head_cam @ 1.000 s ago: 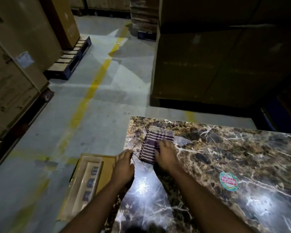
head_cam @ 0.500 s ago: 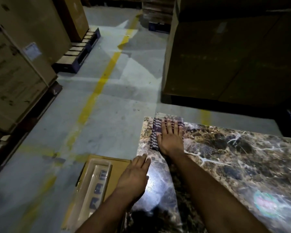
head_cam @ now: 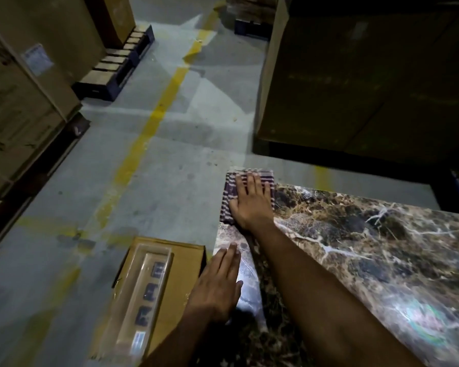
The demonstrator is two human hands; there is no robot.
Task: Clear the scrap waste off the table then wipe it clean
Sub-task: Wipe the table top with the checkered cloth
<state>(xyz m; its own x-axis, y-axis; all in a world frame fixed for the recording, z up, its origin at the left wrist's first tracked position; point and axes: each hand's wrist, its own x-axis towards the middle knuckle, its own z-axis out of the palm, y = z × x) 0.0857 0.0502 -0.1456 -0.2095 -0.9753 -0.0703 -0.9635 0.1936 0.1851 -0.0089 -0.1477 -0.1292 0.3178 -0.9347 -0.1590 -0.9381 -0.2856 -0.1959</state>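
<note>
Marble-patterned and glossy, the surface (head_cam: 368, 247) is lying under both my arms. I am pressing my right hand (head_cam: 251, 201) flat, fingers straight and spread, onto the purple-and-white striped cloth (head_cam: 229, 197), which is sitting at the far left corner of the surface with its far edge overhanging slightly. I am resting my left hand (head_cam: 217, 284), fingers straight and together, on the near left edge, holding nothing. Beside that edge, on the concrete floor (head_cam: 170, 181), a cardboard box (head_cam: 180, 266) is carrying a clear plastic tray (head_cam: 146, 290).
</note>
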